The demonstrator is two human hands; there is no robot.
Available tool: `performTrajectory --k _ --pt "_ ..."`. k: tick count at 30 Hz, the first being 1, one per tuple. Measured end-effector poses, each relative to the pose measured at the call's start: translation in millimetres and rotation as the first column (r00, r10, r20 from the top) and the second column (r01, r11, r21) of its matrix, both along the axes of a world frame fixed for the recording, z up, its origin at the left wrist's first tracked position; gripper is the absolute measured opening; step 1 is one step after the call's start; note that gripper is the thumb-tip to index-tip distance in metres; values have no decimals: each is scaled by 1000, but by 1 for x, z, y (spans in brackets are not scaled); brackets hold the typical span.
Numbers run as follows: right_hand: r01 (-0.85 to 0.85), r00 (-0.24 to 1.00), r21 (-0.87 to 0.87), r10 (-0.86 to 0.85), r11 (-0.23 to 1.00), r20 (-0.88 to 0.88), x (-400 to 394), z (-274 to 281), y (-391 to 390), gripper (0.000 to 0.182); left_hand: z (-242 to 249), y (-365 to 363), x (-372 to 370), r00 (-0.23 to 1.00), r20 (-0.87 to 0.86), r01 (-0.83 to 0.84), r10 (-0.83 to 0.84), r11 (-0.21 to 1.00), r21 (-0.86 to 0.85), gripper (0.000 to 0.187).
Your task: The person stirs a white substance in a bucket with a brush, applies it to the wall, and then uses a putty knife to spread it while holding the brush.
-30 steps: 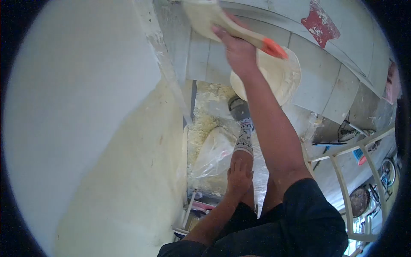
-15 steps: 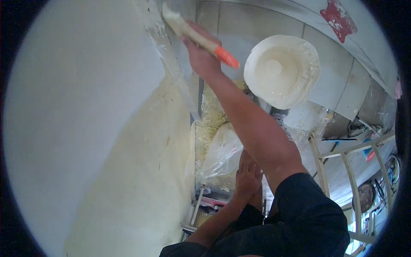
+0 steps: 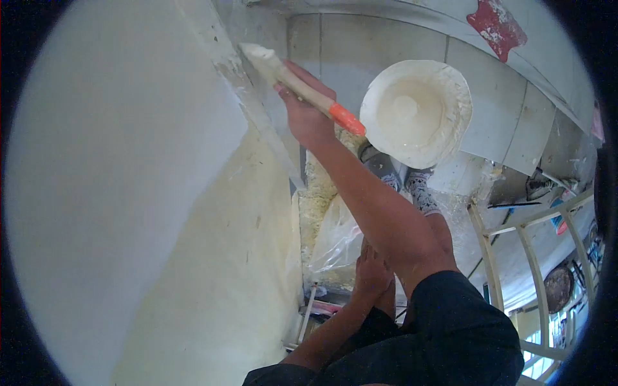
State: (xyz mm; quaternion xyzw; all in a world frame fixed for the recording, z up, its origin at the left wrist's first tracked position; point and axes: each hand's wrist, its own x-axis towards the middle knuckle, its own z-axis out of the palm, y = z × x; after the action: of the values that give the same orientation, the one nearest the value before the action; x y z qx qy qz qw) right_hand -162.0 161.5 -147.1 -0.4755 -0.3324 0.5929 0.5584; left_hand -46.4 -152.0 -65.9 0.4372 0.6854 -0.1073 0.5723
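My right hand (image 3: pixel 309 106) is closed around the handle of a paintbrush (image 3: pixel 302 88), whose end is orange. White paint coats its bristles, which are right at the pale strip (image 3: pixel 239 80) along the wall's edge. Beside it, the wall (image 3: pixel 129 161) is white in its upper part and cream-yellow lower down. A white bucket (image 3: pixel 411 112) with pale liquid and a caked rim stands on the floor to the right of the brush. My left hand (image 3: pixel 373 270) rests on my leg, fingers laid out, holding nothing.
Under my arm lies a clear plastic bag (image 3: pixel 338 235) beside crumbly yellowish debris (image 3: pixel 315 193). My feet (image 3: pixel 402 177) are close below the bucket. A pale ladder-like frame (image 3: pixel 534 276) stands at right. A red, paint-spattered piece (image 3: pixel 497 29) is at the upper right.
My right hand and the brush have come down the wall's edge, toward me. The view has shifted slightly, and more of my feet shows. My left hand stays on my leg.
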Motion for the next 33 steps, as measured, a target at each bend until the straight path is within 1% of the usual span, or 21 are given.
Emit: performTrajectory --k 2,3,4,5,6,7,8,9,11,12,14,16,18,20,23,24,26,28,29,32,33 --pt "95 988 41 -99 995 118 2 -8 12 33 18 29 -1 993 -63 -89 95 992 95 54" --pt "97 988 39 -101 995 113 -2 -13 24 33 10 16 1 993 -69 -86 93 992 93 54" --pt "146 985 10 -147 989 88 -10 -16 38 32 -3 -9 5 943 99 -320 319 948 -8 55" --pt "194 979 -24 -193 981 65 -17 -16 45 32 -9 -26 7 812 231 -515 536 844 -148 55" --pt "196 979 -35 -194 980 63 -23 -12 44 32 -8 -27 6 814 222 -514 537 844 -155 55" --pt "167 978 52 -172 985 118 -30 -7 43 31 -9 -28 2 924 154 -336 349 936 -106 55" --pt "131 972 140 -155 981 176 -32 -3 42 31 -10 -27 0 986 80 -139 144 988 -71 56" --pt "70 995 38 -73 997 71 -26 10 32 32 -10 -27 0 987 79 -136 142 988 -72 56" --pt "60 998 72 -62 996 30 -18 5 15 32 -14 -26 3 977 23 211 -210 976 -49 55" --pt "48 999 107 -47 993 -14 -13 5 11 32 -12 -19 3 977 25 215 -214 976 -42 55" --pt "72 997 82 -72 994 -2 -6 0 15 30 -4 -8 3 989 24 147 -146 989 -33 52" --pt "162 982 -52 -156 985 111 -7 -5 32 29 5 12 3 996 9 84 -84 996 -35 52" --pt "166 985 -55 -163 985 64 -18 -6 49 29 7 16 -1 1000 -9 25 -25 998 -51 53" --pt "176 974 100 -188 979 126 -37 -6 58 31 7 13 -2 999 -4 -44 44 996 -79 54" --pt "108 993 76 -110 991 30 -25 14 38 33 4 14 0 988 16 -150 152 984 -92 56" --pt "71 997 95 -71 993 -9 -19 14 33 33 2 12 1 988 19 -152 154 985 -83 56" --pt "51 998 96 -53 994 20 -7 10 32 33 1 7 3 999 25 -28 26 997 67 57" --pt "112 985 60 -119 992 125 -4 1 40 32 0 10 4 1000 12 17 -18 993 113 58" --pt "125 985 93 -135 988 109 -8 -8 50 32 2 9 4 998 -6 66 -66 987 147 59" --pt "141 978 104 -155 985 141 -27 -5 58 33 -27 -42 7 999 -35 48 -41 977 208 59" --pt "141 978 102 -155 985 139 -27 -2 51 33 -24 -38 5 998 -37 49 -42 977 206 59"
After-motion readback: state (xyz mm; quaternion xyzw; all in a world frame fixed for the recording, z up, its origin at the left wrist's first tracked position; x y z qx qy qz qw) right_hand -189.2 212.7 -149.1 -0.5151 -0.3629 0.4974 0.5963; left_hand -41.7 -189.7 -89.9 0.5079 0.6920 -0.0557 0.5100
